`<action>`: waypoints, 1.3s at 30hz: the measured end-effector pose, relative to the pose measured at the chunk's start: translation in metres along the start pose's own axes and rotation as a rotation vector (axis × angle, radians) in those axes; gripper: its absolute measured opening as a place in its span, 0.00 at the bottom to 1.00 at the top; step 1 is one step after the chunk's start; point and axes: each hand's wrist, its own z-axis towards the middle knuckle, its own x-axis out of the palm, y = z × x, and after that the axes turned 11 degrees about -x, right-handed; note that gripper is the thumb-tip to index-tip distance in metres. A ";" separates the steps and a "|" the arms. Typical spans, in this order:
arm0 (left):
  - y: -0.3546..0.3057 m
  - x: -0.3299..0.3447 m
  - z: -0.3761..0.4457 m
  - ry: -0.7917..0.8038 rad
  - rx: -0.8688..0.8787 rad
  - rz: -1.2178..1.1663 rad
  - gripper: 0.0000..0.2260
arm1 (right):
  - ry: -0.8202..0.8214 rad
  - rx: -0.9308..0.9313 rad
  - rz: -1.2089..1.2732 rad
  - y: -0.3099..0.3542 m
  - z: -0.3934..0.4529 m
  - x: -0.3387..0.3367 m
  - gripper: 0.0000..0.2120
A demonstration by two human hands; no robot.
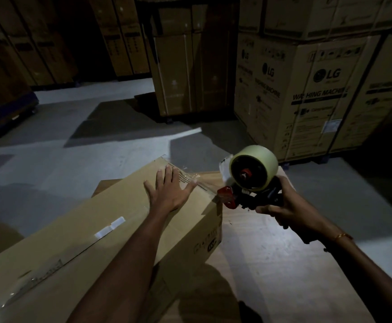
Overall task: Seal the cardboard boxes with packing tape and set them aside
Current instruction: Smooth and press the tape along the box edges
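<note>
- The left hand (169,192) is lying flat and wide open, fingers spread, palm pressing down on the top face of the long brown cardboard box (101,234) near its far end; the fingertips are resting at the edge of a strip of clear packing tape (190,179) stuck there.
- The right hand (286,210) is wrapped tight around the handle of a black and red tape dispenser (248,194) carrying a pale yellow-green roll of tape (254,167) — the roll is sitting upright above the hand.
- The dispenser's red front end is sitting just beside the box's far right corner, and a stretch of clear tape is running from it leftward onto the box top.
- The box is lying on a light wooden tabletop (272,252), its long axis running from the near left to the far right; the printed end face is pointing right.
- A taped seam is running along the top face, with crinkled clear tape showing at the near left end.
- Big stacked cartons marked with a washing-machine label (318,94) are standing far right — well apart from the box.
</note>
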 end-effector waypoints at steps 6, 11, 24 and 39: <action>0.000 -0.004 0.003 0.047 -0.006 0.008 0.39 | -0.104 -0.048 0.104 0.014 0.005 -0.007 0.33; 0.003 -0.012 0.006 0.144 -0.010 -0.041 0.39 | -0.215 -0.117 0.194 0.035 0.026 -0.006 0.31; -0.001 -0.032 0.023 0.204 -0.119 -0.239 0.32 | -0.240 -0.342 0.153 0.094 0.074 0.010 0.36; 0.002 -0.021 0.069 0.172 -0.145 -0.170 0.38 | -0.217 -0.179 0.090 0.035 0.025 -0.016 0.37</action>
